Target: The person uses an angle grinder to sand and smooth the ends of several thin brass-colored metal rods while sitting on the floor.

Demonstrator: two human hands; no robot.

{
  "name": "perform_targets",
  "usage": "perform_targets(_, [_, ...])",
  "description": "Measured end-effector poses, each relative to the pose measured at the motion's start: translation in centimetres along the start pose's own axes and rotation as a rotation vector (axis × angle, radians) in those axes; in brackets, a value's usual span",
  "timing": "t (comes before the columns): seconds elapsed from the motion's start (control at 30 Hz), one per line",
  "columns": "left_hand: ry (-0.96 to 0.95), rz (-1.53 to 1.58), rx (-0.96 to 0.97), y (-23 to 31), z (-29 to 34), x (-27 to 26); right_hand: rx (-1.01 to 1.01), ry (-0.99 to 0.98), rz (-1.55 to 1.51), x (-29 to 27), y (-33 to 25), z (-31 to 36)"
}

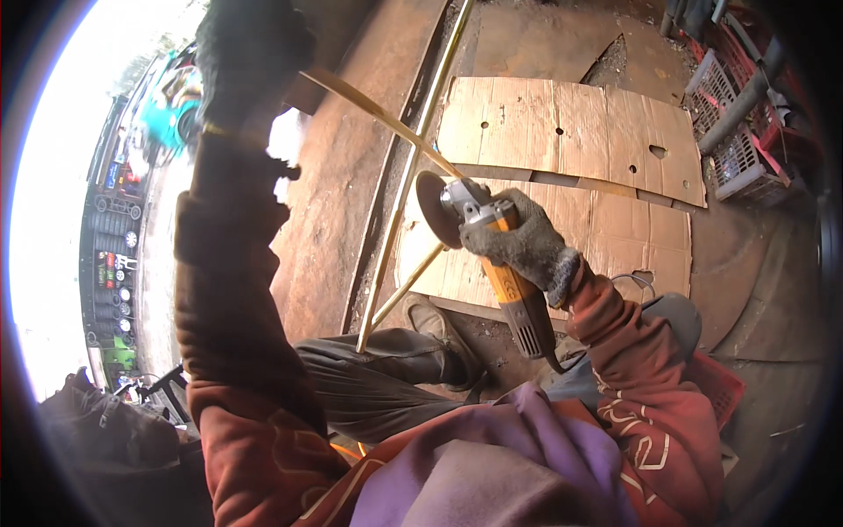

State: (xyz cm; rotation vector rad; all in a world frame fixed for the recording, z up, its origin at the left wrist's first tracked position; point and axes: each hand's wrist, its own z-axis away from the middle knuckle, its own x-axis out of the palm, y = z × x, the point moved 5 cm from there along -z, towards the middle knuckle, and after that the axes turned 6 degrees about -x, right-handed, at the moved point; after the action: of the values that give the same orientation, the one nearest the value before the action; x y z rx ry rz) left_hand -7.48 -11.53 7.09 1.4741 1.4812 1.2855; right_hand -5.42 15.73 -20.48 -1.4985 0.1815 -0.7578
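Observation:
My right hand (525,241), in a grey work glove, is wrapped round an angle grinder (509,281) with an orange and dark body. The grinder's round disc (436,209) stands beside a long thin metal bar (413,158); whether they touch, I cannot tell. A second, brass-coloured bar (378,110) slants across the long one, its upper end at my left hand (250,66). That hand is a dark gloved shape, closed on the bar, its fingers lost in shadow. Below the disc, a shorter bar (408,285) slopes down to the long bar.
Flattened cardboard sheets (571,123) lie on the brown floor ahead. My shoe (439,338) is close below the disc. On the right are plastic crates (733,132) with pipes; a cord trails from the grinder. Far left, a bright street shows a teal vehicle (171,110).

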Motion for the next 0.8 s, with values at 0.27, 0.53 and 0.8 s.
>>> perform_targets(0.27, [0.258, -0.305, 0.313, 2.6, 9.8, 2.9, 0.071, 0.06, -0.489, 2.4, 2.5, 5.4])
perform_targets(0.53, [0.353, 0.197, 0.178, -1.6, 19.3, 2.8, 0.002, 0.032, -0.593, 7.7, 4.5, 4.0])
perform_targets(0.8, [0.445, -0.1, 0.196, -1.3, 22.3, 2.6, -0.086, 0.037, -0.516, 8.0, 3.8, 1.9])
